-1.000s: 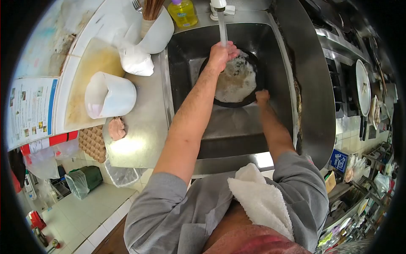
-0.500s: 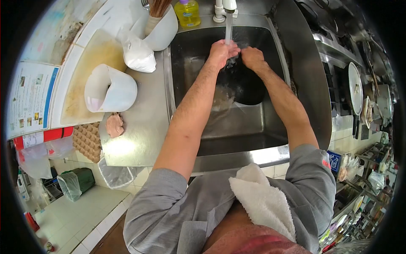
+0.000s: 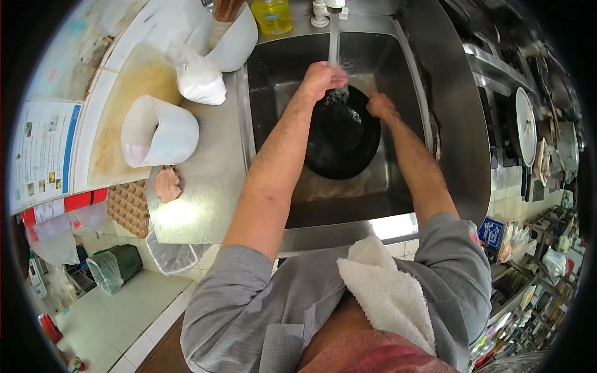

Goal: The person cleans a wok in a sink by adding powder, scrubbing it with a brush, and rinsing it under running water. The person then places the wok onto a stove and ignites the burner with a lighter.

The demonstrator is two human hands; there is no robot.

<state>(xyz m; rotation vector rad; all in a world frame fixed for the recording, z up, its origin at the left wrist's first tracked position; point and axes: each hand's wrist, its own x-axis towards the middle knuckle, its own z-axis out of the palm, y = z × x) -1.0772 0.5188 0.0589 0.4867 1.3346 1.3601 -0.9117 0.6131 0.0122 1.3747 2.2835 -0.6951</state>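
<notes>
A black round pan [image 3: 342, 140], possibly a wok, lies tilted in the steel sink [image 3: 348, 217] with wet, shiny insides. Water from the tap [image 3: 335, 5] falls onto its far edge. My left hand [image 3: 323, 79] is beside the stream at the pan's far left rim, fingers curled together and wet. What they hold, if anything, is hidden. On the right side, my right hand [image 3: 380, 105] is closed at the pan's rim, its fingertips partly out of sight.
Left of the sink stand a cut white plastic container [image 3: 177, 133], a white bag [image 3: 202, 81], a white tub [image 3: 239, 46] with a brush and a yellow soap bottle [image 3: 272, 15]. An egg tray [image 3: 129, 208] sits nearer me. A stove with a pan [image 3: 525, 127] is at right.
The pan has swung toward me and left, so its whole inside now shows. My right hand has moved slightly nearer and right; my left hand stays by the stream.
</notes>
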